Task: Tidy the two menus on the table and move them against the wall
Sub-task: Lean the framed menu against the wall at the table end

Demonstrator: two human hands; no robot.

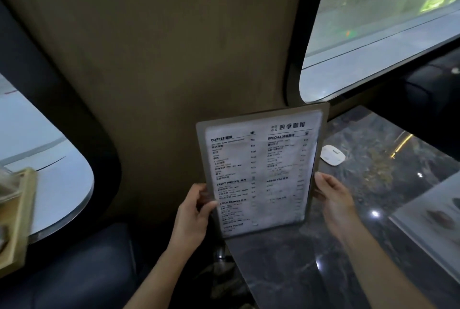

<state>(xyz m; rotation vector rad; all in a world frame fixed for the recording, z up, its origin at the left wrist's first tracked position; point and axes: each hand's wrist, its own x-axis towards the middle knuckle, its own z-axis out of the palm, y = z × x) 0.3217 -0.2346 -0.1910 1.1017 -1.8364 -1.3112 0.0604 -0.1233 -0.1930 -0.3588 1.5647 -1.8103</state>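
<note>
Both hands grip one menu; second menu cropped

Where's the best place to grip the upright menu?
By its two long side edges, low down, one hand from each side, as the left hand and right hand do now. The menu is a flat, stiff, upright sheet; gripping both edges should stop it twisting.

A single head-worn camera looks forward and slightly down from close behind the hands, the left hand and right hand sitting low in the middle. It faces the wall straight beyond them. The dark worktop runs off right of the right hand, and windows curve at both edges (wide-angle bending). Both forearms enter from the bottom edge.
</note>
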